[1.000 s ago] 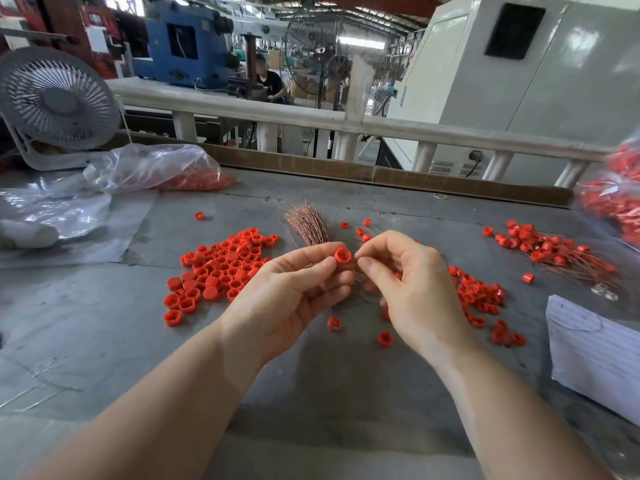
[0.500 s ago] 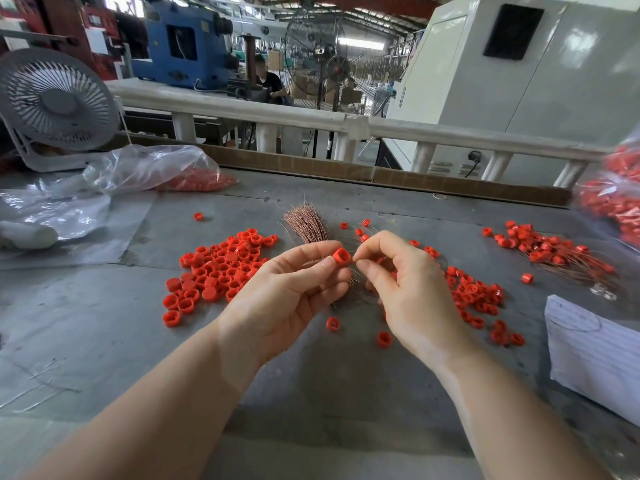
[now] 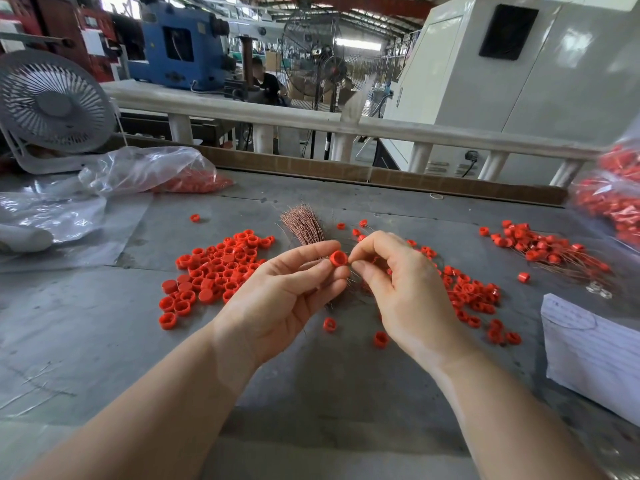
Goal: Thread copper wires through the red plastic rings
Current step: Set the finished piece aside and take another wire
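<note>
Two hands meet over a grey table, a red ring held between them.

The left hand pinches one red plastic ring between thumb and forefinger, its fingers curled round it, above the table. The right hand sits just beside the ring with thumb and forefinger tips pressed together at its edge; whether a wire lies between them is too fine to tell. Loose rings lie on the table under the hands. A heap of red rings spreads to the left, another scatter to the right. Behind the hands rests a bundle of copper wires. Farther right, rings with wires form a pile. A clear bag and a white fan stand at the far left.
</note>
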`<state>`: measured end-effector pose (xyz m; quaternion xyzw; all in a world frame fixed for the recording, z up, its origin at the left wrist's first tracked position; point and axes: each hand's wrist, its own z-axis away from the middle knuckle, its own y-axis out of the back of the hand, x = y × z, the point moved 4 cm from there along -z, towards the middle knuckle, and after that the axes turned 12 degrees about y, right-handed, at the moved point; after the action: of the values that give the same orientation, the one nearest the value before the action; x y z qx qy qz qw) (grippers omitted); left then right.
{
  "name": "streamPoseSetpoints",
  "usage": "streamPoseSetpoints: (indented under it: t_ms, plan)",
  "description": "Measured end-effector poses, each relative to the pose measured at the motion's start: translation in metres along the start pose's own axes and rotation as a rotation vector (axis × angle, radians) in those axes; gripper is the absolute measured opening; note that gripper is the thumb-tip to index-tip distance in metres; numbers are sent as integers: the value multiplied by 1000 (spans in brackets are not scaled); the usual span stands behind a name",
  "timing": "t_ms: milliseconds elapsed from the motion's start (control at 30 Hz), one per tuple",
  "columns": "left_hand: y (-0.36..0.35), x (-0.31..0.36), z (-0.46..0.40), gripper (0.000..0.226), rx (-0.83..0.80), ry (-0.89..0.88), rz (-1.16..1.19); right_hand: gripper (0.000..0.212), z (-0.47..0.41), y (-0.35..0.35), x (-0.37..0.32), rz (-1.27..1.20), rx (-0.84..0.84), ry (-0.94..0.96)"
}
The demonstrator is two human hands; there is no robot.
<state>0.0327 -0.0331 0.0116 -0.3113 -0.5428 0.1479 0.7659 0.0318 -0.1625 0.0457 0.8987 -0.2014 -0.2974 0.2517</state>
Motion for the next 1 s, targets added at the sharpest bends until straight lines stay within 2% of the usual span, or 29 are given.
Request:
streamPoseSetpoints:
  t_ms: [500,1000]
  plan:
    - [2,1,-1,22,-2,-10,28,10,-1,5,-3,-8,68,19]
    - [1,3,1,25,-15,-36,36,15,-2,6,-2,-177,86,-56]
